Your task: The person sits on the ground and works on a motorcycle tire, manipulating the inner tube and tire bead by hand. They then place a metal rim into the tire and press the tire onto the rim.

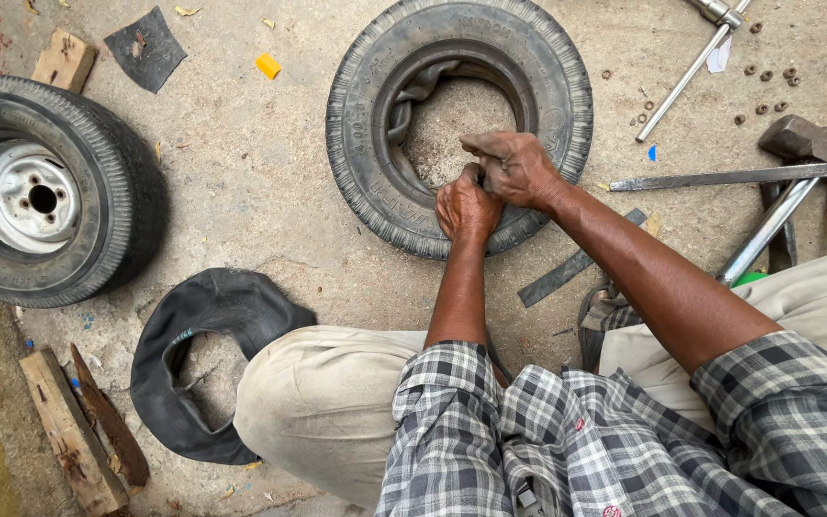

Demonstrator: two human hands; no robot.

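With both hands, the left hand and right hand, clenched on the near bead of the tyre, the inner tube inside it could get pinched, I reckon.

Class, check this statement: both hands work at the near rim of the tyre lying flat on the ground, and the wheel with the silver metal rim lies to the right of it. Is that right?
Not quite. The head view shows the left hand and right hand at the near rim of the tyre lying flat on the ground, but the wheel with the silver metal rim lies to its left, not its right.
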